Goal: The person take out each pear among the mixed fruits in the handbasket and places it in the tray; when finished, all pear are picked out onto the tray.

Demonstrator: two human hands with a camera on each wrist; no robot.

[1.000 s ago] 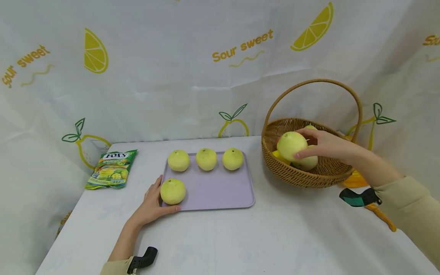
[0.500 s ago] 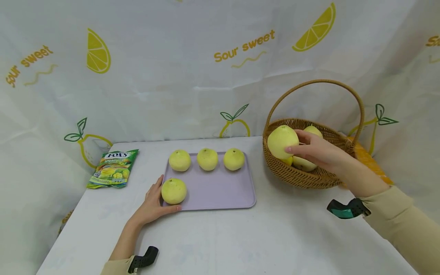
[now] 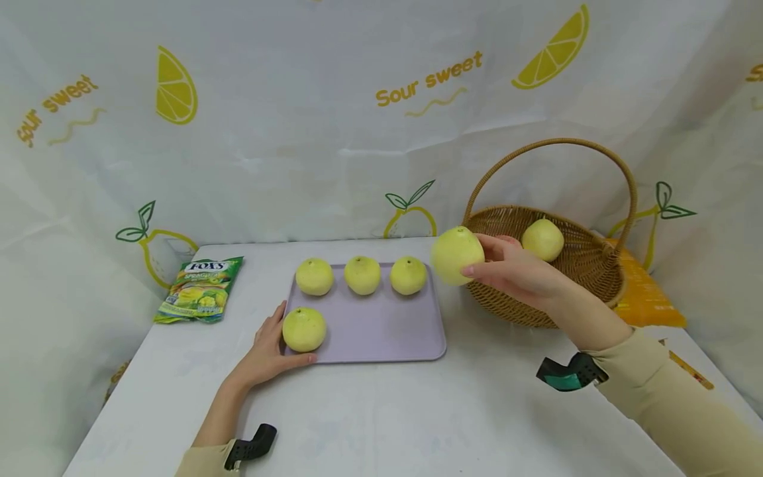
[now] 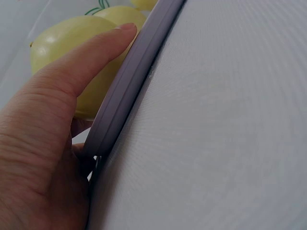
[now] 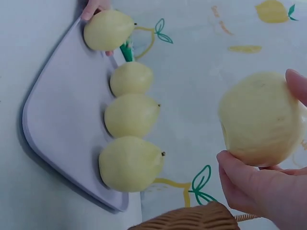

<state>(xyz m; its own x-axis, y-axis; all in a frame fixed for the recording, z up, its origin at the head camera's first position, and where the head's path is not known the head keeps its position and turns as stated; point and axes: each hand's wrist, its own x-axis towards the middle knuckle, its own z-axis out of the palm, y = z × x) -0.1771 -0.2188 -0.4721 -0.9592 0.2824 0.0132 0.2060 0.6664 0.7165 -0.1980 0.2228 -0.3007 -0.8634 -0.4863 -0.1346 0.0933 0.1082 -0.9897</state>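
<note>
In the head view my right hand holds a pale yellow pear in the air, between the lavender tray and the wicker basket. The right wrist view shows fingers and thumb gripping this pear on opposite sides. My left hand rests around the tray's near left corner, thumb along the front rim, beside a single pear. Along the back of the tray sit a left pear, a middle pear and a right pear.
Inside the basket lies another pear, with a reddish fruit partly hidden by my hand. A tall handle arches over the basket. An orange package lies behind it. A green Fox's candy bag is at the far left.
My right hand has lifted the pear out of the basket and carried it left towards the tray. My left hand stays at the tray's corner.
</note>
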